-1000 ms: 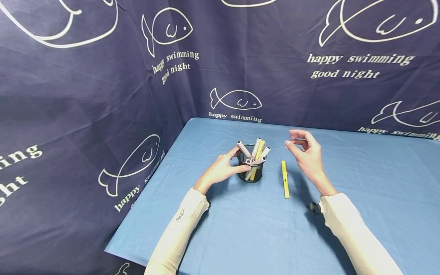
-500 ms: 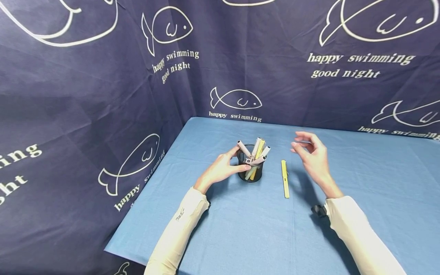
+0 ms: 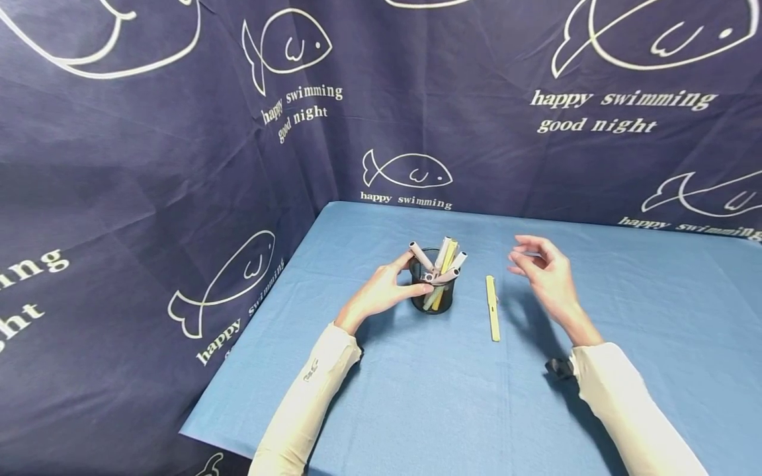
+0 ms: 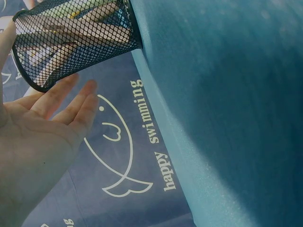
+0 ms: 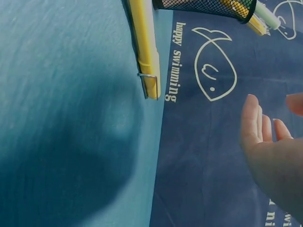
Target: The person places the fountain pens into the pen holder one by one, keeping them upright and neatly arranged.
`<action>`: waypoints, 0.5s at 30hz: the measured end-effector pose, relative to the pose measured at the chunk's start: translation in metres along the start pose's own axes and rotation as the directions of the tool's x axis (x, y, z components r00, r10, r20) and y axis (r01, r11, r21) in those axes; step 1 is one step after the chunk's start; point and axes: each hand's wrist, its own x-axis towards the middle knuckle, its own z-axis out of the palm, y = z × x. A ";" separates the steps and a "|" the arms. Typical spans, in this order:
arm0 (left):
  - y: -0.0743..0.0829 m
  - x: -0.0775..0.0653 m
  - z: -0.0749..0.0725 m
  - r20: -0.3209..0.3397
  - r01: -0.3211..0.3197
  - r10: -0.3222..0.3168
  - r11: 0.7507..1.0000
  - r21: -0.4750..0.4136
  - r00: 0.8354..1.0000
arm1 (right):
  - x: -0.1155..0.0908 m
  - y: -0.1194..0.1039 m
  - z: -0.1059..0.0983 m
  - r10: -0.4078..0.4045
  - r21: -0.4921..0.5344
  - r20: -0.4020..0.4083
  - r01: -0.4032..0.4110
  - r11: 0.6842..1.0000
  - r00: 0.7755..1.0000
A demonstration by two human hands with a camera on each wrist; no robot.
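Note:
A black mesh pen holder [image 3: 432, 305] stands upright on the blue-covered table, holding several whitish pens [image 3: 421, 256] and something yellow [image 3: 450, 255] like a pen. My left hand [image 3: 378, 291] grips the holder at its rim, thumb in front and fingers behind. In the left wrist view, fingertips [image 4: 87, 92] extend past the mesh. A yellow pen with a wire clip [image 5: 144, 47] lies on the cloth right of the holder, pointing away from me. Up and to the right of that pen hovers my right hand [image 3: 550, 277], fingers loosely bent, nothing in them.
Blue cloth [image 3: 428, 396] covers the table, whose left edge runs diagonally. Dark blue curtains [image 3: 476, 145] with white fish drawings and lettering hang behind and at the left. A black device [image 3: 559, 369] sits at the right wrist.
My right hand has drifted right and slightly toward me, away from the yellow pen. My left hand keeps its grip on the pen holder, and the pen lies as before.

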 end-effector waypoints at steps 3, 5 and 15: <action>0.001 0.000 -0.001 -0.001 0.002 -0.002 1.000 -0.009 1.000 | 0.000 0.003 -0.003 0.042 0.007 0.031 -0.042 0.999 0.999; 0.001 0.000 -0.001 -0.002 0.006 -0.006 1.000 -0.011 1.000 | -0.001 0.004 -0.005 0.069 0.003 0.048 -0.069 0.998 0.996; 0.001 -0.001 0.000 0.004 0.012 -0.012 1.000 -0.016 1.000 | -0.004 0.007 -0.012 0.201 -0.112 0.057 -0.194 0.975 0.978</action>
